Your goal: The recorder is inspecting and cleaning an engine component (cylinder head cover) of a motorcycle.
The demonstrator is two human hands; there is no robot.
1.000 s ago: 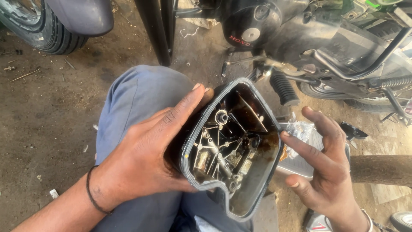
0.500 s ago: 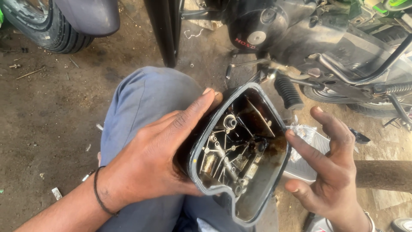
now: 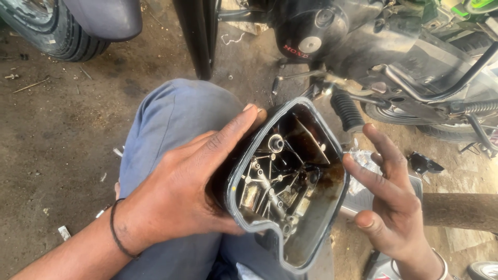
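Note:
My left hand [image 3: 184, 194] grips the left side of an oily metal engine cover [image 3: 288, 186], held open side up over my knee in grey trousers [image 3: 171, 111]. Its inside shows ribs, bosses and brown oil pooled at the right and bottom. A thin black band circles my left wrist. My right hand [image 3: 391, 199] is open with fingers spread, its fingertips at the cover's right rim; I cannot tell if they touch it.
A black motorcycle engine [image 3: 332, 31] with a footpeg [image 3: 346, 110] stands ahead on the dirt ground. A tyre [image 3: 49, 28] is at top left, a dark stand leg [image 3: 196, 36] at top centre. A crumpled clear plastic bag [image 3: 363, 162] lies behind my right hand.
The view has shifted slightly, so the cover and both hands sit a little lower and to the right. My left hand keeps its grip and my right hand stays open by the rim.

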